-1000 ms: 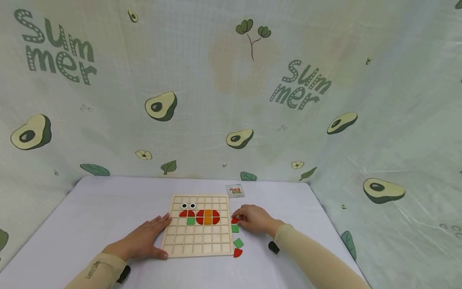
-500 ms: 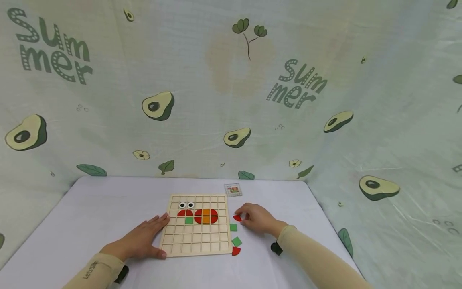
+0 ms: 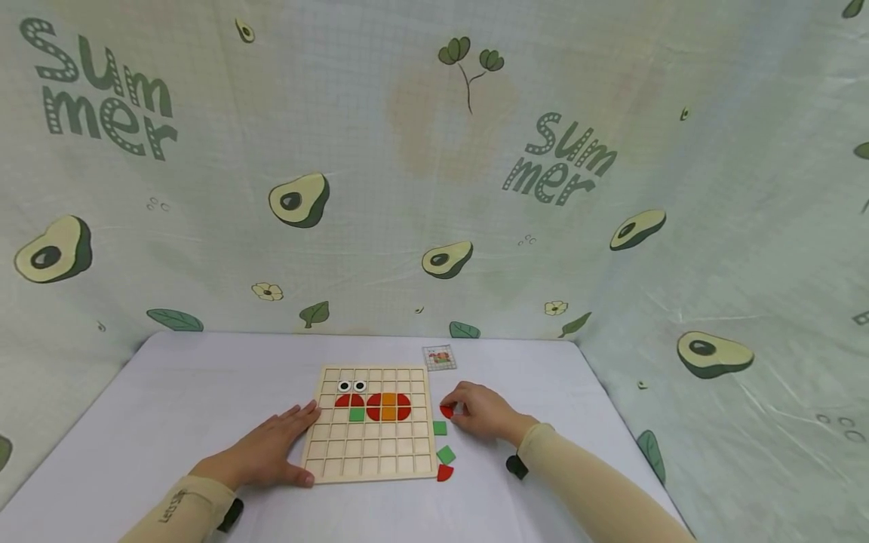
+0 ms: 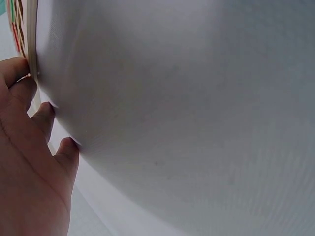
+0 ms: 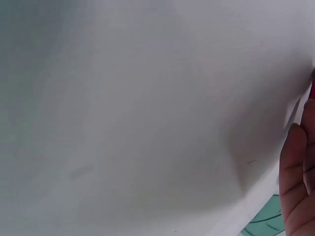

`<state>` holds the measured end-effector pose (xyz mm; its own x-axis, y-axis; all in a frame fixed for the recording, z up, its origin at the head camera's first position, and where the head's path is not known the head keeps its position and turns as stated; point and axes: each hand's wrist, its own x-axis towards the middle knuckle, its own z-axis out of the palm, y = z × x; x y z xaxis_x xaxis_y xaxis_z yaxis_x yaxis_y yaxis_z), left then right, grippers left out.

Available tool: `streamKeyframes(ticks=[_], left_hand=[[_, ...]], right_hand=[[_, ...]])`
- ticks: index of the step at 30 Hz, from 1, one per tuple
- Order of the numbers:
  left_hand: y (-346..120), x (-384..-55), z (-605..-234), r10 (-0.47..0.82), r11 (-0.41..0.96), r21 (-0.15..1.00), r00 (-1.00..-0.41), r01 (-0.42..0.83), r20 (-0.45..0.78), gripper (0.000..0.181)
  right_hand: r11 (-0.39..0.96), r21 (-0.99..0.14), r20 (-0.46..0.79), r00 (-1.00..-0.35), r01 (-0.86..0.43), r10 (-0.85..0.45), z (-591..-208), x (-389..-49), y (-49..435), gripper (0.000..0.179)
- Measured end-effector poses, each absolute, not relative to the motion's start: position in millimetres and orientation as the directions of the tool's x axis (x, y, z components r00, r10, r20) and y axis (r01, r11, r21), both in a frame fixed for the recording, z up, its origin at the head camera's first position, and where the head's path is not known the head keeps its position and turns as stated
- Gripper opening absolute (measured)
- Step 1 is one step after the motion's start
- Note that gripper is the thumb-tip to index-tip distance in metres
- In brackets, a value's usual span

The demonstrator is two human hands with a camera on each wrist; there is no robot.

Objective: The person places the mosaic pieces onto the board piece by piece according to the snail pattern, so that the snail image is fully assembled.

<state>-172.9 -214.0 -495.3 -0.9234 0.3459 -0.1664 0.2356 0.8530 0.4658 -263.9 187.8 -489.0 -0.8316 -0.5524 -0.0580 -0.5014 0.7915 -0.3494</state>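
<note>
A wooden grid board [image 3: 370, 449] lies on the white table, carrying two eye tiles [image 3: 351, 386], red quarter-round tiles [image 3: 373, 407], orange tiles [image 3: 388, 407] and a green square tile [image 3: 356, 415]. My left hand [image 3: 268, 452] rests at the board's left edge with fingers spread, its fingertips against the side in the left wrist view. To the right of the board, my right hand [image 3: 485, 411] pinches a red quarter-round tile [image 3: 446, 412] between thumb and fingers. In the right wrist view only a sliver of red shows beyond the fingertips [image 5: 295, 132].
Two green square tiles [image 3: 440, 428] and a red quarter-round tile [image 3: 444, 473] lie along the board's right side. A small picture card [image 3: 440, 357] sits beyond the board's far right corner. A patterned curtain [image 3: 380, 151] rises behind the table.
My right hand has drawn the red quarter-round tile slightly to the right, away from the board's edge, and turned it a little. The left hand stays in place.
</note>
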Motion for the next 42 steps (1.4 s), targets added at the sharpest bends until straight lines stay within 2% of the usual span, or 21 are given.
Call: streamKeyframes(ticks=[12, 24, 36, 42], left_hand=[[-213, -173, -490, 0.352, 0.847, 0.477, -0.921, 0.235, -0.17, 0.115], [-212, -171, -490, 0.344, 0.852, 0.47, -0.924, 0.233, -0.166, 0.116], [-215, -173, -496, 0.34, 0.854, 0.468, -0.925, 0.229, -0.168, 0.117], [-217, -174, -498, 0.36, 0.846, 0.47, -0.92, 0.251, -0.156, 0.117]], right_hand=[[0.782, -0.427, -0.078, -0.843, -0.454, -0.532, -486, -267, 189, 0.029], [0.765, -0.427, -0.05, -0.832, -0.483, -0.553, -481, -266, 198, 0.029], [0.737, -0.42, -0.062, -0.794, -0.53, -0.605, -469, -262, 174, 0.027], [0.692, -0.441, -0.086, -0.74, -0.572, -0.667, -461, -258, 145, 0.028]])
